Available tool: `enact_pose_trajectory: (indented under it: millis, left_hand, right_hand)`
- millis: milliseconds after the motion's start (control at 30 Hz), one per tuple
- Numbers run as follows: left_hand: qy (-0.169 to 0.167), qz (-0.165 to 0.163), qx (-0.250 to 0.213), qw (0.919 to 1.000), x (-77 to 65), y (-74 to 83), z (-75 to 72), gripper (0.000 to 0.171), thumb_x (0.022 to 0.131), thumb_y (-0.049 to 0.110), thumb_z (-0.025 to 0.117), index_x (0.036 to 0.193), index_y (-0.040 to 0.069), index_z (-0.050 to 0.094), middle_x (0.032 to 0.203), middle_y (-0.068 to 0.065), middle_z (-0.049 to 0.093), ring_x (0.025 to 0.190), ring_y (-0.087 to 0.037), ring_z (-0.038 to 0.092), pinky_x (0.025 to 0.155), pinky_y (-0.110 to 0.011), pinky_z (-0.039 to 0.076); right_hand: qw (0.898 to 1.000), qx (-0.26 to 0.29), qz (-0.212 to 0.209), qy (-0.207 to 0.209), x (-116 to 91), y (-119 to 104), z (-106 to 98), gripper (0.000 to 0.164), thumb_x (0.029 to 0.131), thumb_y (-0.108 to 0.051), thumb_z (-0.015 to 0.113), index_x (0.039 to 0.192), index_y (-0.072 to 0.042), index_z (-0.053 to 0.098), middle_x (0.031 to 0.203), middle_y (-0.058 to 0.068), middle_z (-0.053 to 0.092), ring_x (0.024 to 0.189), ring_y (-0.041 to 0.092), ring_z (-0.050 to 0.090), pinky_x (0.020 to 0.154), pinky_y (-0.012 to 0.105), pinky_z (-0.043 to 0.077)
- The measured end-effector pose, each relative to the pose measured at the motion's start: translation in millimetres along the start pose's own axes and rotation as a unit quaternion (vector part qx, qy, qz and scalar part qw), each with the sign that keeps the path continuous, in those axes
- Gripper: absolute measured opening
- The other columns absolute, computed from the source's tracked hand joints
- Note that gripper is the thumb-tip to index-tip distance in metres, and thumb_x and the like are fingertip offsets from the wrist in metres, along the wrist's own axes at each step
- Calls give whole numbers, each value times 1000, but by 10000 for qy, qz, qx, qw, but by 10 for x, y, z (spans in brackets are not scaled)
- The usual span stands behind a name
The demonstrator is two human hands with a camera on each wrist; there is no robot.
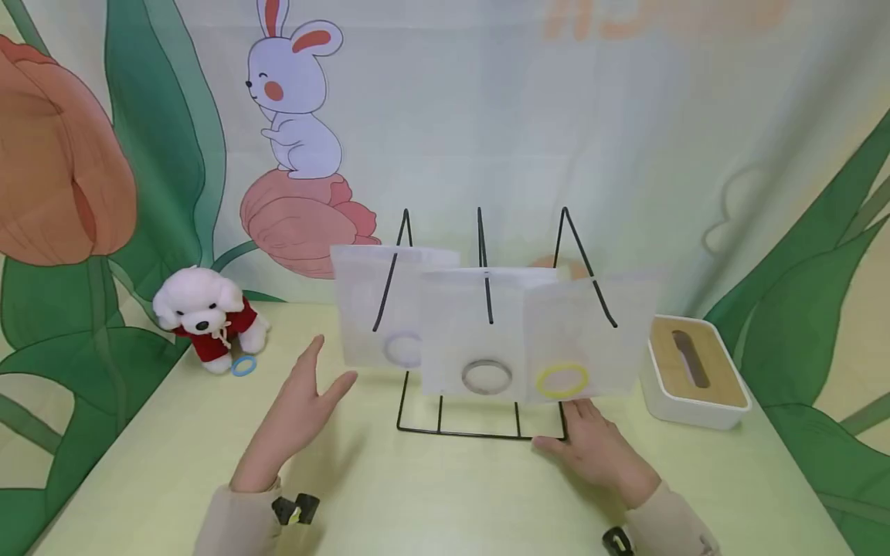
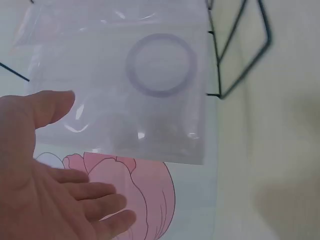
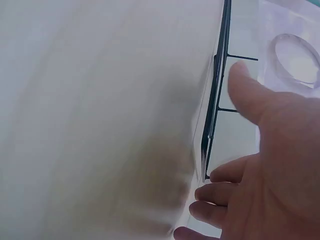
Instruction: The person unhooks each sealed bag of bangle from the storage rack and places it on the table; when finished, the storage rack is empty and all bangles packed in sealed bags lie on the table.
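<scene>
A black wire rack bears three clear plastic bags on its prongs. The left bag contains a pale purple ring, the middle bag a clear greyish ring, and the right bag a yellow ring. My left hand is raised left of the left bag, fingers extended, thumb apart, nothing in it. Beneath the right bag, my right hand has its thumb and fingertips right at the base's front right corner, fingers loosely extended; the bag hides some fingertips in the head view.
A white plush dog in a red top stands at the back left, a blue ring by its feet. On the right sits a white box with a slotted wooden lid. Behind the table hangs a printed curtain.
</scene>
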State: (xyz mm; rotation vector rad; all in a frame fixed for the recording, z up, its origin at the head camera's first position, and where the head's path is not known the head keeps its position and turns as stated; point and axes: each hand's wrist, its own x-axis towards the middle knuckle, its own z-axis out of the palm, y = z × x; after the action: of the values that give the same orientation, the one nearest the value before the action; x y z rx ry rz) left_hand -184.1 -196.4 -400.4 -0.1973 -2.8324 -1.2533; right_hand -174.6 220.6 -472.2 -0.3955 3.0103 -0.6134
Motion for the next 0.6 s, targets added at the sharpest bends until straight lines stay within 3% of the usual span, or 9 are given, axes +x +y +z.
enact_pose_trajectory:
  millis: [133,300,433,600]
  left_hand:
    - [341,-54,-964,9947,216,-32,-32,93,94,50,58,156,5,4,160,-17,11,146,-36,13,114,-56,19]
    - [591,61,-2335,9705,460,-122,29,86,95,33,64,155,3,11,159,-15,17,146,-27,16,117,-43,17]
    - [599,188,-2815,9575,525,-142,128,77,96,27,63,154,3,19,156,-15,26,144,-26,24,116,-42,21]
    - [662,370,-2895,9542,555,-137,219,68,96,28,63,151,5,31,150,-12,39,139,-24,34,115,-44,25]
  right_hand:
    - [10000,-50,-19,20,33,-15,-9,92,92,-53,59,149,8,22,151,31,27,137,48,28,96,72,31]
    - [9997,-176,-40,-136,93,-29,17,91,93,-54,56,147,11,24,151,33,25,138,49,24,101,69,28]
    - [9996,-124,-117,-226,104,-28,36,88,94,-52,57,144,14,27,148,36,26,138,50,24,106,65,26]
    - [9996,-149,-215,-124,89,-10,35,85,94,-47,59,143,16,29,147,37,27,137,51,26,107,61,28]
